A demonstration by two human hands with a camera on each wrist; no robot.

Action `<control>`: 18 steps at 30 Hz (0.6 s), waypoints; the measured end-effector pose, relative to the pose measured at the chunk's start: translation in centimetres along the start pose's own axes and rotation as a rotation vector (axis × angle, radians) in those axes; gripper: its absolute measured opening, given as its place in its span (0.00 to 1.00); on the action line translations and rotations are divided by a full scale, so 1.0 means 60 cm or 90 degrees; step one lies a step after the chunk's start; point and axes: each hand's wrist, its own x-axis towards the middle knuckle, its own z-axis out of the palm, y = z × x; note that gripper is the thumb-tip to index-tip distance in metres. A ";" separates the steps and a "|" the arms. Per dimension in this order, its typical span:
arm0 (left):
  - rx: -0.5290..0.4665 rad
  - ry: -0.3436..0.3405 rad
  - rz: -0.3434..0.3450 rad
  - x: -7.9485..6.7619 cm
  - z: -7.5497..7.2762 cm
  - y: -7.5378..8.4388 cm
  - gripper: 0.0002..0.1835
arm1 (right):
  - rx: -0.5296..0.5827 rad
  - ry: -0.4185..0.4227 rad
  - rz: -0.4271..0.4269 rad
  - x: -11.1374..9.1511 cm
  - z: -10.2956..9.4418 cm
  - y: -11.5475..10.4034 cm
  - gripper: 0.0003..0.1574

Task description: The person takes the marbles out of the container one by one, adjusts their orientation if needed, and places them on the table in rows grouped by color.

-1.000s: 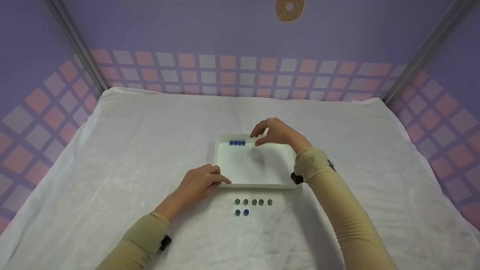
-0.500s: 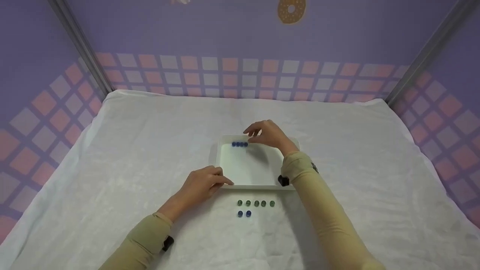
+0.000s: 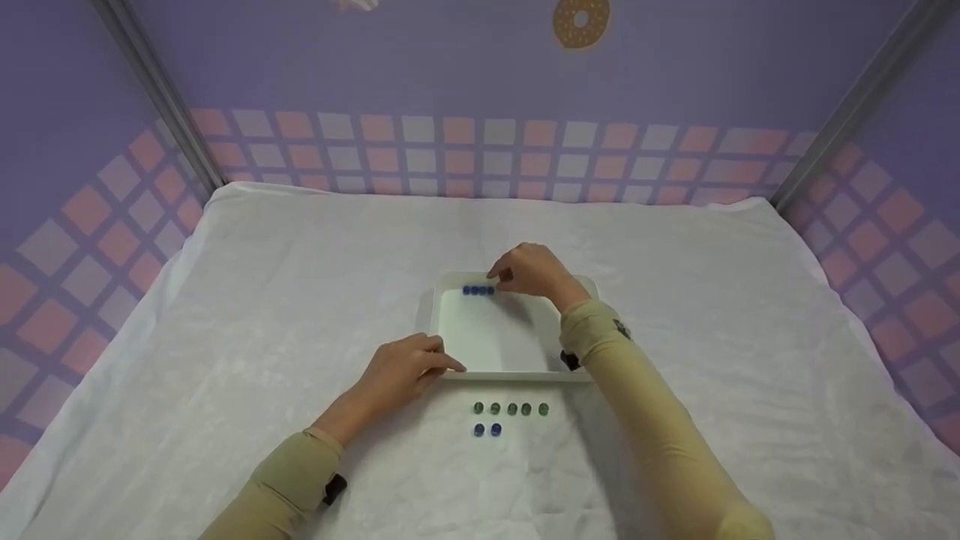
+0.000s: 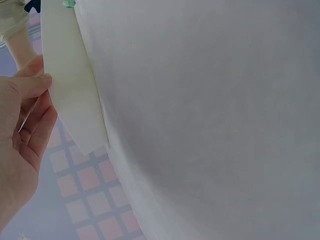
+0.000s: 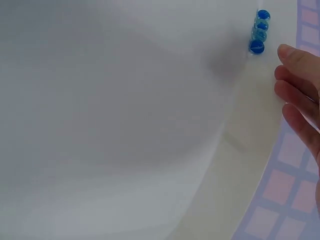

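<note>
We take the white tray [image 3: 501, 330] as our landmark; along its far wall lies a short row of blue beads [image 3: 478, 290], touching one another, which we judge to be the part already placed. Our right hand [image 3: 531, 271] hovers just right of that row, at the far rim; its fingers [image 5: 295, 90] lie close together and lightly bent, and we cannot tell whether they pinch a bead. Our left hand [image 3: 401, 369] rests at the tray's near left corner, thumb [image 4: 30, 85] pressed on the rim. Just outside the near wall, on the white cloth [image 3: 262, 300], wait five green beads [image 3: 511, 409] and, nearer us, two blue beads [image 3: 487, 430]; these we judge as left.
</note>
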 end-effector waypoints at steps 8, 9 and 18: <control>0.015 0.001 0.017 0.001 0.004 -0.001 0.14 | -0.101 0.005 -0.013 -0.007 0.019 -0.002 0.13; 0.017 0.004 0.019 0.001 0.004 -0.002 0.14 | -0.104 0.001 -0.012 -0.007 0.021 -0.003 0.13; 0.022 0.000 0.015 -0.001 0.002 -0.004 0.14 | -0.098 -0.010 -0.026 -0.006 0.030 -0.002 0.11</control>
